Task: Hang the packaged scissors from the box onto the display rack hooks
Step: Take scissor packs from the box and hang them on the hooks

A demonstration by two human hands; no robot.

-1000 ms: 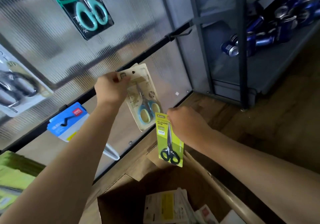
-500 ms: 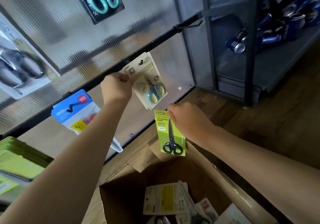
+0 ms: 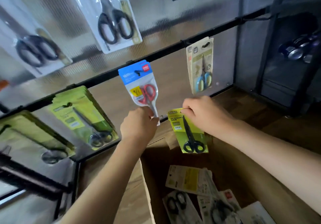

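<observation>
A display rack with a ribbed translucent back panel and dark horizontal bars fills the upper view. Below it sits an open cardboard box, with several scissors packs lying loose inside. Stacks of green packs hang at the lower left of the rack, and larger black-handled packs hang higher up (they are blurred).

A blue pack with red-handled scissors hangs from a hook on the middle bar. To its right, apart from it, a beige pack with blue-handled scissors hangs from another hook on the same bar.

The left hand pinches the bottom edge of the blue pack between thumb and curled fingers. The right hand pinches the top edge of a green pack with black scissors, holding it upright above the box, below the beige pack and just beside the left hand.
</observation>
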